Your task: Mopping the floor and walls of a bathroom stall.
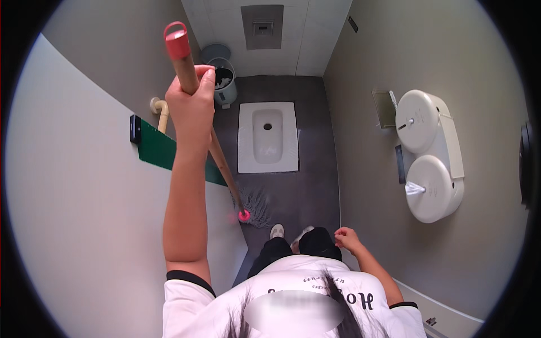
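Note:
My left hand is raised and wrapped around the wooden handle of a mop, just below its red plastic hanging cap. The handle slants down to a pink collar and a grey string mop head, which rests on the dark tiled floor in front of my shoes. At my right side, my right hand hangs low with loosely curled fingers and nothing visible in it. A white squat toilet is set into the floor ahead, beyond the mop head.
A pail-like waste bin with paper in it stands in the back left corner. The door with a green panel is close on my left. Two joined paper dispensers jut from the right wall. A pipe runs along the left wall.

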The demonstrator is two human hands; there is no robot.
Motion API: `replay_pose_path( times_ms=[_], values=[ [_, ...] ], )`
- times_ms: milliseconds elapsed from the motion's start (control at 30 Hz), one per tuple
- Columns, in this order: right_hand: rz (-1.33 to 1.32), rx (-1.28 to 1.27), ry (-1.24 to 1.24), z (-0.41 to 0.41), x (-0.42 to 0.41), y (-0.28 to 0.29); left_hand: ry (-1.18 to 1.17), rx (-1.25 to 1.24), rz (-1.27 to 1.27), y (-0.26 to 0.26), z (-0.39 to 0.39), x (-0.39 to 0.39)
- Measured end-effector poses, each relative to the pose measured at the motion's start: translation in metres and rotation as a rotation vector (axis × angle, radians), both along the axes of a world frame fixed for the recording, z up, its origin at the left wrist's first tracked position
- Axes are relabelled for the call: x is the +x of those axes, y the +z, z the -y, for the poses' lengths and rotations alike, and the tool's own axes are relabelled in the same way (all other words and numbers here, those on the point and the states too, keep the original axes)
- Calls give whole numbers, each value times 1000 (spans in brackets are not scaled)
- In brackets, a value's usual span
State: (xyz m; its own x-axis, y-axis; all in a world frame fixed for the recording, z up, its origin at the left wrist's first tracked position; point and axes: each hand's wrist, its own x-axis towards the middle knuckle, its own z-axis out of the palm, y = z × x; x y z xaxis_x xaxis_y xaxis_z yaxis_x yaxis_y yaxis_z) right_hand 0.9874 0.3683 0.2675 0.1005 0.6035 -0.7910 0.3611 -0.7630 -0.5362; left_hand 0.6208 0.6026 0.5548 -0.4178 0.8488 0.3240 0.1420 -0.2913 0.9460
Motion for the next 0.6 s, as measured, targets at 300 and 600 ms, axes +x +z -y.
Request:
replay_pose_path(
  times_ms=[300, 600],
  values=[
    [-22, 149, 351, -124, -11, -14, 340, 71, -174, -13, -23, -15],
    [-5, 389, 645, -254, -57, -6, 525, 27, -179, -12, -27, -12]
  ],
)
